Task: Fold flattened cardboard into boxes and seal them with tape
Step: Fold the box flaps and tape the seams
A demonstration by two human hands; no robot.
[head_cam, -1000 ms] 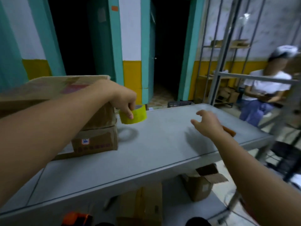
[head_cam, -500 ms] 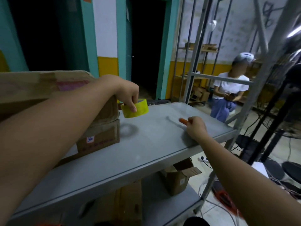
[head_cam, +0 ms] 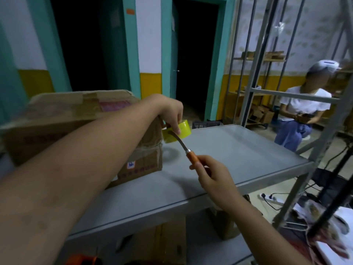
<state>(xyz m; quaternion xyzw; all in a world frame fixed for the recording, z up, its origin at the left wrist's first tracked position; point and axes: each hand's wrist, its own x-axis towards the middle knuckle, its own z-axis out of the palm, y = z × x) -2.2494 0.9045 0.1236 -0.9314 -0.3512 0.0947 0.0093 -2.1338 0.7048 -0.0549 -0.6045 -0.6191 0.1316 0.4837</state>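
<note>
A folded cardboard box [head_cam: 80, 115] stands on the left of the grey table [head_cam: 238, 150], with brown tape across its top and side. Just right of the box, my left hand [head_cam: 170, 109] holds a yellow tape roll [head_cam: 177, 131] in the air above the table. My right hand [head_cam: 212, 176] grips the orange handle of a small knife [head_cam: 184, 148]. The knife's blade points up and left and its tip meets the tape beside the roll.
A person in a white shirt [head_cam: 303, 109] sits at the right behind a metal rack frame [head_cam: 254, 92]. More cardboard boxes [head_cam: 172, 240] stand on the shelf under the table. Cables and a power strip [head_cam: 271, 197] lie on the floor at right.
My right hand has picked up the knife from the table's right side and brought it left to the tape. My left hand still holds the roll by the box.
</note>
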